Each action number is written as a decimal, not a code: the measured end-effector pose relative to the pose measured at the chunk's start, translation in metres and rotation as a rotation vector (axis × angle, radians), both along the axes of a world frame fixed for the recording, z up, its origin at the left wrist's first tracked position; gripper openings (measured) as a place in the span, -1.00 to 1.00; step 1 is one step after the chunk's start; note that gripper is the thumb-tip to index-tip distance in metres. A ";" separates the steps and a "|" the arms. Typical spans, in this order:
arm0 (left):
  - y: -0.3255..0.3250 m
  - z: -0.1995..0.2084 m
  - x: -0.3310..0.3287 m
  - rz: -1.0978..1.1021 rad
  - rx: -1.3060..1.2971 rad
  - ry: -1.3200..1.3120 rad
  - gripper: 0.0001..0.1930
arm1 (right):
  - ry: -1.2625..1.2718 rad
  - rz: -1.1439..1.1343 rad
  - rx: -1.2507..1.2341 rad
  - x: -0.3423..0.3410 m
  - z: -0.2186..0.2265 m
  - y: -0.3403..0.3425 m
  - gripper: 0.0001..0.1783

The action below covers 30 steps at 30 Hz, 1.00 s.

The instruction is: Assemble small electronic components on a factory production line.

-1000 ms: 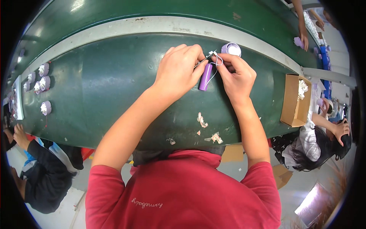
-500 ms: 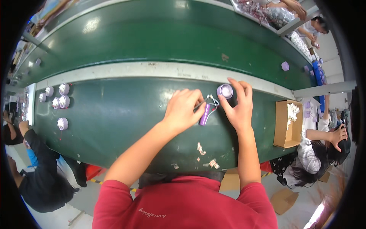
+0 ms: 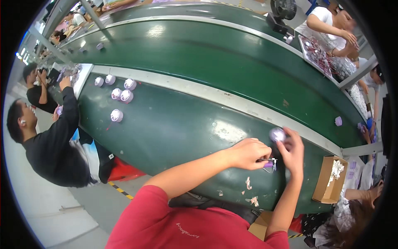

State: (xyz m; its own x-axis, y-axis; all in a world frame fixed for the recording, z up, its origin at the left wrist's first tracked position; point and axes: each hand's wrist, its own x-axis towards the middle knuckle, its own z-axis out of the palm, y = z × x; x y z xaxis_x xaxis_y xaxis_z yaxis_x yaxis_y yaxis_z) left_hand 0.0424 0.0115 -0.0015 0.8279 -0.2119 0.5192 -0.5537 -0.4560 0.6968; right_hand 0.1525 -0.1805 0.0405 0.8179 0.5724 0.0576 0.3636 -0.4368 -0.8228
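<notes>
My left hand (image 3: 250, 153) is closed around a thin dark tool (image 3: 263, 160), whose kind I cannot make out. Close to its tip are a small white connector with pale wires (image 3: 274, 162) and a purple tube-like part (image 3: 268, 165), mostly hidden behind the fingers. To the right, my right hand (image 3: 292, 151) grips a round lilac housing (image 3: 277, 135) between thumb and fingers, slightly blurred. Whether that housing touches the table is unclear.
Several lilac housings with white tops (image 3: 126, 96) stand at the left. An open cardboard box (image 3: 330, 179) with white pieces is on the right. Torn scraps (image 3: 254, 201) lie near the front edge. Beyond a metal rail (image 3: 224, 96) runs a green belt (image 3: 199, 54). A co-worker (image 3: 54, 141) sits left.
The whole view has swung left, so table and hands appear farther right and lower. My left hand now covers more of the purple part. The round housing stays at my right fingers.
</notes>
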 end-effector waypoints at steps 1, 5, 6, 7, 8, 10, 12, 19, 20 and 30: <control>-0.003 -0.002 0.000 0.006 0.000 0.005 -0.82 | 0.152 0.161 0.267 -0.001 -0.014 0.012 -0.38; 0.001 -0.003 -0.003 0.013 0.035 -0.020 -0.82 | 0.225 0.141 0.488 -0.009 -0.019 0.040 -0.46; 0.002 -0.002 -0.003 0.027 0.023 -0.004 -0.82 | 0.220 0.106 0.483 -0.009 -0.022 0.033 -0.47; 0.002 -0.001 -0.003 0.029 0.028 -0.005 -0.82 | 0.182 0.029 0.475 -0.008 -0.027 0.029 -0.56; 0.001 0.000 -0.002 0.041 0.019 0.011 -0.82 | 0.161 -0.015 0.404 -0.005 -0.032 0.022 -0.61; 0.000 0.000 0.000 0.049 0.010 0.032 -0.81 | 0.115 -0.103 0.300 -0.005 -0.036 0.016 -0.72; 0.002 -0.001 -0.001 0.056 0.015 0.039 -0.81 | 0.130 -0.087 0.269 -0.004 -0.037 0.016 -0.72; -0.005 -0.006 0.004 0.126 -0.007 0.047 -0.80 | 0.060 -0.051 0.179 0.002 -0.047 0.005 -0.81; -0.005 -0.006 0.003 0.156 -0.019 0.025 -0.81 | 0.060 -0.058 0.171 0.002 -0.048 0.004 -0.82; -0.006 -0.003 0.006 0.252 -0.151 0.100 -0.83 | 0.048 -0.063 0.187 -0.001 -0.043 0.006 -0.83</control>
State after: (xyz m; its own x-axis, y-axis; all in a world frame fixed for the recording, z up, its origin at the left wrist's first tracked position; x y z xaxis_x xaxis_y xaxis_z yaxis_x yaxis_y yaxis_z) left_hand 0.0482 0.0050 -0.0041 0.8933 0.0795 0.4424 -0.3617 -0.4574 0.8124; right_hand 0.1513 -0.1745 -0.0029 0.8561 0.5032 0.1180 0.2986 -0.2953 -0.9075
